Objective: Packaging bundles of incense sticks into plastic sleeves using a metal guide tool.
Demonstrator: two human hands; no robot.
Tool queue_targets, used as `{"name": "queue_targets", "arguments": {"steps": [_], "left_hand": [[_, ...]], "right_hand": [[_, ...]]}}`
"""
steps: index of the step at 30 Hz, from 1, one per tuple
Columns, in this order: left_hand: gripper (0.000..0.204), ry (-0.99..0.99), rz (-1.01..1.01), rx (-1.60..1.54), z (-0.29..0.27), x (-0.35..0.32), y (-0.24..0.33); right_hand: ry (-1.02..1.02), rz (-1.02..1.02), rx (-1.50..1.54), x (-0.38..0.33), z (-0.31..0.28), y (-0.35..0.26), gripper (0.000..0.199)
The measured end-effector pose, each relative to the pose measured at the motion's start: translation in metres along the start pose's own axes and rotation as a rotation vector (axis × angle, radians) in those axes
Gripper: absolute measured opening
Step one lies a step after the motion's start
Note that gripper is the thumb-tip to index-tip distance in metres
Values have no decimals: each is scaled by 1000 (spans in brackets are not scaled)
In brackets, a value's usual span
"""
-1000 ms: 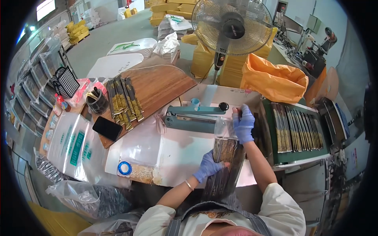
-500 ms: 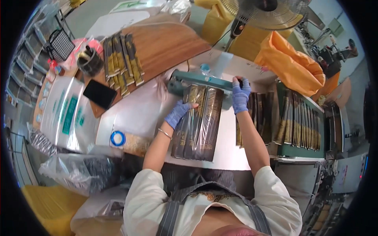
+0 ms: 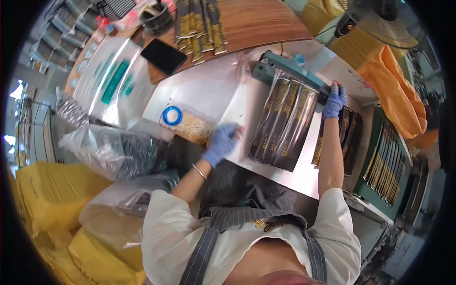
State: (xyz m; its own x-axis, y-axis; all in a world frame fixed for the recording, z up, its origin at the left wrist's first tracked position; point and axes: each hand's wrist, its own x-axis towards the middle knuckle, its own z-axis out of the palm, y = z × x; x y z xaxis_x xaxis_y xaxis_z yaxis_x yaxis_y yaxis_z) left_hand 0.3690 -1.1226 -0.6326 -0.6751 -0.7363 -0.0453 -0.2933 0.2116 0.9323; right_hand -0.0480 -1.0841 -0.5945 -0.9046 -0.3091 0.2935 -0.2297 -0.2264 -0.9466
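A teal bar heat sealer point(image 3: 289, 71) stands on the white tabletop. My gloved right hand point(image 3: 335, 102) is closed on the right end of its lever arm, which is down. A clear plastic bag holding several black-and-gold packets point(image 3: 283, 121) lies flat, its far end at the sealer bar. My gloved left hand point(image 3: 222, 144) is off the bag, above the table's front edge, left of the packets. Its fingers are smeared by motion. Nearest to it are a patterned box point(image 3: 192, 127) and a blue tape roll point(image 3: 172, 115).
More packets lie on the brown board point(image 3: 256, 21) beside a black phone point(image 3: 164, 56). A dark green tray point(image 3: 366, 178) at the right holds a row of packets. An orange bag point(image 3: 396, 90) and a fan point(image 3: 384, 19) stand behind. Filled plastic bags point(image 3: 109, 147) lie at the left.
My left hand has let go of the bagged packets and moved left and toward me. My right hand stays on the sealer's lever. The view has shifted left and downward.
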Motion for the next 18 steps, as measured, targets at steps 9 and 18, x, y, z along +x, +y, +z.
{"name": "queue_targets", "arguments": {"steps": [9,18], "left_hand": [[15,25,28,668,-121,89,-17],[28,101,356,386,-17,80,45]], "right_hand": [[-96,-327,-528,-48,13,-32,44],[-694,-364,-477,-241,72,-79,40]]}}
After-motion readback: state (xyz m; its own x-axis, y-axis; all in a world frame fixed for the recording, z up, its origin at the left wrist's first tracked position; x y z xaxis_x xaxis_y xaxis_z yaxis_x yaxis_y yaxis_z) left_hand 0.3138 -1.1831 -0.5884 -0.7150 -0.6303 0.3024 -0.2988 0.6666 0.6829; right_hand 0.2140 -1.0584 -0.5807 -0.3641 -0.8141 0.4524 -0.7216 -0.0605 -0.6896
